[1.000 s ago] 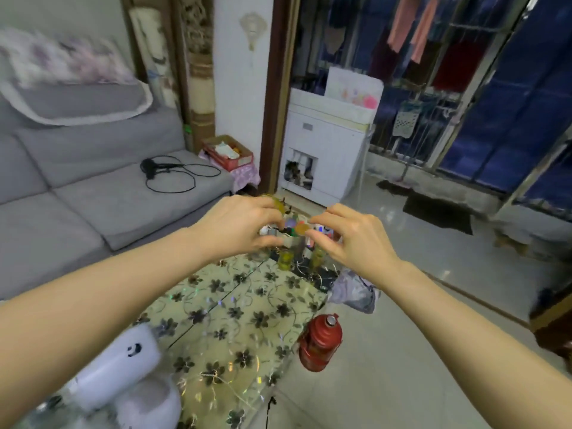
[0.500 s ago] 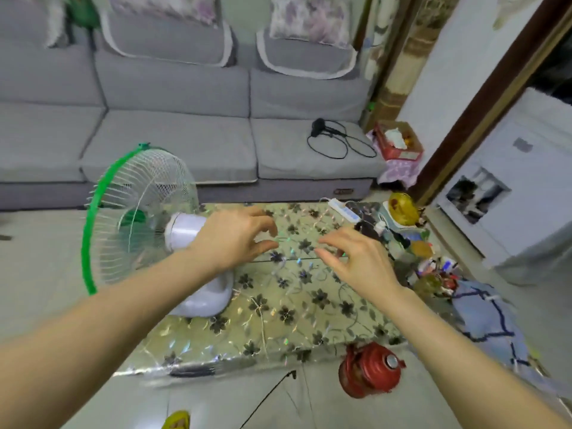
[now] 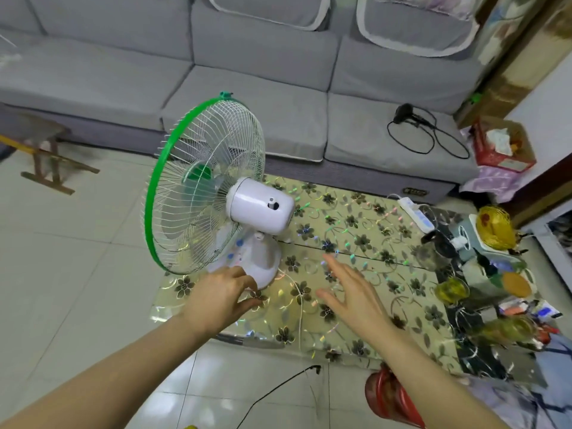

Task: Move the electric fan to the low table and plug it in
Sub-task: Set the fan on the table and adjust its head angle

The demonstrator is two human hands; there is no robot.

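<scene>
The white electric fan (image 3: pixel 260 209) with a green-rimmed wire cage stands upright on the left end of the low table (image 3: pixel 365 274), which has a shiny floral cover. Its thin white cord (image 3: pixel 298 298) trails over the tabletop toward the front edge. My left hand (image 3: pixel 221 295) hovers at the front of the fan's round base, fingers apart, fingertips touching or nearly touching the base. My right hand (image 3: pixel 349 292) is spread flat above the table just right of the cord, holding nothing. A white power strip (image 3: pixel 416 213) lies at the table's far right.
A grey sofa (image 3: pixel 247 88) runs behind the table, with a black hair dryer (image 3: pixel 405 114) on it. Jars, bottles and a yellow lidded container (image 3: pixel 495 226) crowd the table's right end. A red kettle (image 3: pixel 390 394) and a black cable (image 3: pixel 278 388) lie on the tiled floor in front.
My view swung left and down from the table's right end to the fan. Both hands moved apart and lowered; the left one dropped from the motor housing to the fan's base.
</scene>
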